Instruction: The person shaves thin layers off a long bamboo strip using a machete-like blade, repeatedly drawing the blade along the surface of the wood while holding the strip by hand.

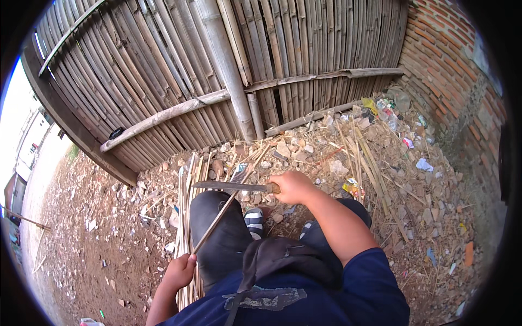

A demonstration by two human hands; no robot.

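My right hand (294, 188) is closed round the wooden handle of a long knife (225, 186). Its blade points left, above my left knee, and crosses a thin bamboo strip (213, 226); whether the edge touches the strip I cannot tell. The lower end of that strip is in my left hand (179, 271), thumb pressed along it, beside my left thigh. From there the strip slants up and away to the right, past the blade. A bundle of bamboo strips (184, 217) lies along the outer side of my left leg, partly hidden by the leg and hand.
A bamboo-slat wall (163, 65) stands ahead, and a brick wall (440, 49) rises at the right. Stones, litter and straw cover the ground. More bamboo strips (375, 168) lie at the right. A dark bag (285, 258) rests on my lap.
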